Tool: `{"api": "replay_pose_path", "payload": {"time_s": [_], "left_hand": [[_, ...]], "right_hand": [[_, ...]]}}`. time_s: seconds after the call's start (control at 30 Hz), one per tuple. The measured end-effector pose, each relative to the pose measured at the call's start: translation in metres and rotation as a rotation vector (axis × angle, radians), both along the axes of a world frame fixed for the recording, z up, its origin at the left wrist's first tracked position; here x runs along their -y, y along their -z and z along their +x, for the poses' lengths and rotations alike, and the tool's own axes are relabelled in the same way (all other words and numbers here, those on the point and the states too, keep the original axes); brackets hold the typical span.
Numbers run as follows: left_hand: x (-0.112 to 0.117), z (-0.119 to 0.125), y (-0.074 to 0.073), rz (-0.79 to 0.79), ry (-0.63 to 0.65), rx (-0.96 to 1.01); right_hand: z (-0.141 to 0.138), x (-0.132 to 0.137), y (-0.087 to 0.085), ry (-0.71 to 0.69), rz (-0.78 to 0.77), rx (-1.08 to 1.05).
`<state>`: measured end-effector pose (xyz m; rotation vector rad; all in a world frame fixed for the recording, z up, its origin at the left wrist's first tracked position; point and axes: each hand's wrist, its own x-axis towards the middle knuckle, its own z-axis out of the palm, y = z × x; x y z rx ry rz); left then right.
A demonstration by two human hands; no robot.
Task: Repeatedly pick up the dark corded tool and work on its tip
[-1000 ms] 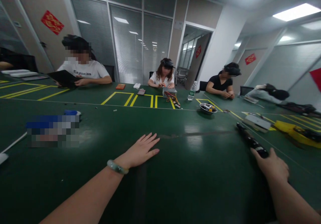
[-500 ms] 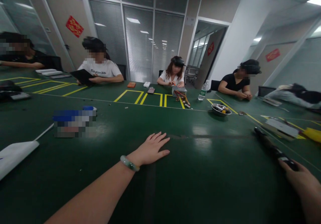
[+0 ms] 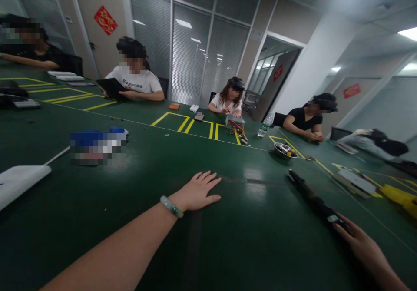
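Note:
My left hand (image 3: 198, 192) lies palm down on the green tabletop (image 3: 247, 243), fingers spread, holding nothing. A pale green bangle (image 3: 171, 207) circles that wrist. At the lower right, my right hand (image 3: 360, 241) is wrapped around the near end of a long black stick-like object (image 3: 313, 200); its exact kind is unclear. The object slants away from me, its slim tip pointing up and left. A small silver patch shows just ahead of my fingers.
A metal bowl of small items (image 3: 285, 151), a water bottle (image 3: 265, 125) and a grey box with coloured wires (image 3: 235, 121) stand farther back. Blue-and-white packaging (image 3: 97, 145) lies left, yellow cloth (image 3: 399, 200) right. Several people sit around the table.
My right hand has moved leftward with the black stick-like object, bringing its tip nearer the table's middle. My left hand stays flat in place. The camera view has tilted slightly.

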<state>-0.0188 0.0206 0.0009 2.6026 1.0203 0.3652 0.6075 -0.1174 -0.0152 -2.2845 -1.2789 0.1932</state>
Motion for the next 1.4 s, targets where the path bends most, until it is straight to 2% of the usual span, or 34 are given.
{"api": "replay_pose_path", "payload": {"time_s": [0.1,0.2,0.3,0.4,0.5,0.6,0.67,0.77,0.83,0.97,1.03,1.13,1.27,1.4], "left_hand": [[0.001,0.001,0.002,0.021,-0.011,0.019],[0.005,0.004,-0.005,0.056,-0.043,0.032],[0.013,0.009,-0.019,0.18,-0.052,0.068],[0.017,0.013,-0.029,0.307,-0.009,0.106],[0.014,0.01,-0.03,0.339,-0.002,0.109],[0.007,0.003,-0.026,0.308,-0.073,0.106],[0.004,0.0,-0.025,0.287,-0.116,0.109],[0.003,-0.001,-0.026,0.282,-0.135,0.117],[0.003,0.0,-0.028,0.281,-0.14,0.108],[0.006,0.004,-0.03,0.286,-0.148,0.076],[0.008,0.005,-0.031,0.297,-0.149,0.077],[0.011,0.007,-0.033,0.306,-0.139,0.068],[0.018,0.01,-0.037,0.312,-0.14,0.046],[0.022,0.015,-0.04,0.323,-0.14,-0.002]], "right_hand": [[-0.072,-0.013,-0.015,-0.193,-0.053,-0.132],[-0.153,-0.036,-0.028,-0.453,-0.058,-0.252],[-0.235,-0.065,-0.031,-0.718,-0.015,-0.303],[-0.313,-0.098,-0.028,-0.924,0.048,-0.258],[-0.38,-0.126,-0.024,-1.056,0.093,-0.162],[-0.423,-0.139,-0.024,-1.069,0.112,-0.052],[-0.432,-0.137,-0.027,-1.062,0.145,0.007],[-0.424,-0.122,-0.034,-1.048,0.181,0.136],[-0.413,-0.108,-0.041,-0.938,0.148,0.256],[-0.4,-0.085,-0.058,-0.583,-0.127,0.445],[-0.399,-0.078,-0.065,-0.55,-0.259,0.479],[-0.397,-0.074,-0.073,-0.582,-0.333,0.491],[-0.382,-0.085,-0.075,-0.534,-0.259,0.474],[-0.364,-0.103,-0.073,-0.462,-0.068,0.352]]}}
